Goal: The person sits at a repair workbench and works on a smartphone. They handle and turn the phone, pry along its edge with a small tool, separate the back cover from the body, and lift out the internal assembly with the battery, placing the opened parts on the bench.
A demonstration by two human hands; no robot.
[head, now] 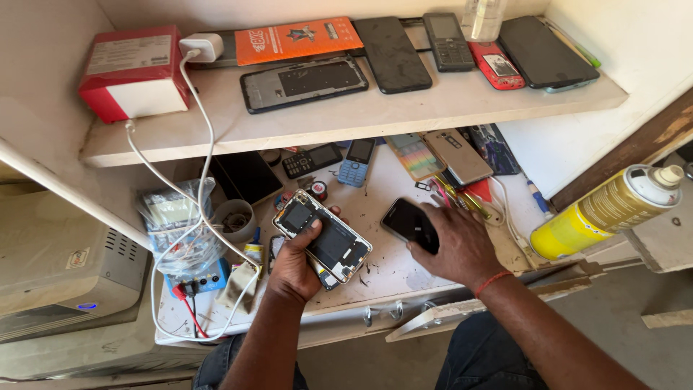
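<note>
Our left hand [294, 266] has its fingers curled tight around an opened smartphone [323, 236], thumb pressed across its exposed insides. Our right hand [455, 242] lies flat, fingers spread over a black phone [408, 222] on the workbench [390, 271]. Beyond those fingertips lie screwdrivers [462, 198]; further right, a yellow spray can [606, 211].

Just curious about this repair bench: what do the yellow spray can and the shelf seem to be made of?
The yellow spray can looks like glossy painted metal, judging by its sheen, with a seemingly plastic white cap. The shelf looks like white-painted board, matte and scuffed; wood or laminate, hard to tell.
</note>
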